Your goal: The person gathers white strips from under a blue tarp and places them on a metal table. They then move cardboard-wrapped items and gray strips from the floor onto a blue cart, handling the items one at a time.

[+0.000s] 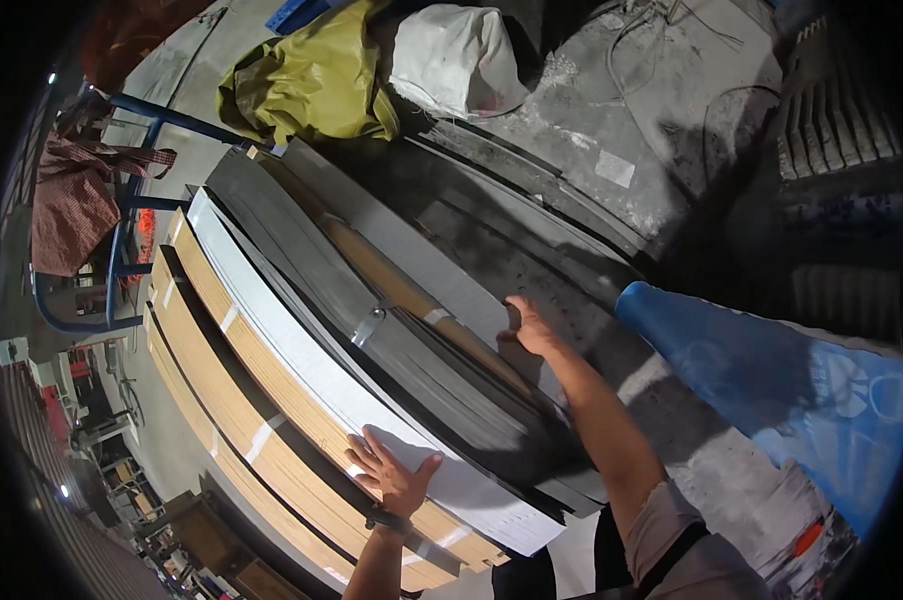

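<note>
Long, flat strips lie side by side in bundles, running from upper left to lower right. My left hand (390, 482) lies with fingers spread across the border of a tan bundle (257, 360) and a white strip stack (302, 355); a dark band circles that wrist. Farther right, my right hand (530, 328) has its fingers bent over the outer edge of a long grey panel (397, 225). Between the hands sits a dark grey strip bundle (442, 365), with a shiny piece of tape (369, 326) around it. Clear tape also binds the tan bundles.
A blue metal frame (122, 235) with a checked red cloth (77, 205) stands at the left. Beyond the strips lie a yellow-green sack (312, 80) and a white sack (452, 60). Blue sheeting (762, 365) covers part of the right side. Cables (627, 55) trail over the floor.
</note>
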A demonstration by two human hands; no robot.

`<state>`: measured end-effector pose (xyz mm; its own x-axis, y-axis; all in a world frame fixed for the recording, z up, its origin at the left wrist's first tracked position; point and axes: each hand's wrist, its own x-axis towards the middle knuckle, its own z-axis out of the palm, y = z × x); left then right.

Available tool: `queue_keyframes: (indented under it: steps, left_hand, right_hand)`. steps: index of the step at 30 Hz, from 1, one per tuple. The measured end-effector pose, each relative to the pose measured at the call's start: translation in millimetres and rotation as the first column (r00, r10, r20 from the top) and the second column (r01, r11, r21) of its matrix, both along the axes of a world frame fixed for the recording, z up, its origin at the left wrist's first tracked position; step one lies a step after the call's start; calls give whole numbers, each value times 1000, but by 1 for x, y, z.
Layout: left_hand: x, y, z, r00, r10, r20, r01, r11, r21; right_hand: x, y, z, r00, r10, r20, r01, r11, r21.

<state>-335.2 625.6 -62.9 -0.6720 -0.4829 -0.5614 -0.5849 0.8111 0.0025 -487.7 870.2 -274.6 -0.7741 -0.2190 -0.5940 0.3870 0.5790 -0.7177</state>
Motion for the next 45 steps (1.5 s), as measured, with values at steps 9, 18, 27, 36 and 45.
queue_keyframes:
  steps: [9, 18, 27, 36, 45]
  left_hand:
    - [-8, 7, 2, 999, 47, 17, -47, 999, -25]
    - [-2, 4, -4, 998, 43, 40, -40, 998, -54]
    - [-12, 15, 0, 997, 2, 78, 1, 999, -49]
    - [43, 2, 67, 979, 143, 143, -153, 986, 62]
    - [407, 130, 165, 886, 453, 103, -425, 701, 573]
  right_hand:
    - [7, -16, 24, 999, 40, 34, -46, 980, 193]
    - [4, -4, 23, 984, -175, 38, 165, 970, 177]
    - [3, 34, 37, 947, 66, 314, -81, 996, 35]
    - [120, 62, 147, 936, -212, 280, 276, 937, -212]
    - [235, 331, 136, 848, 21, 529, -156, 965, 212]
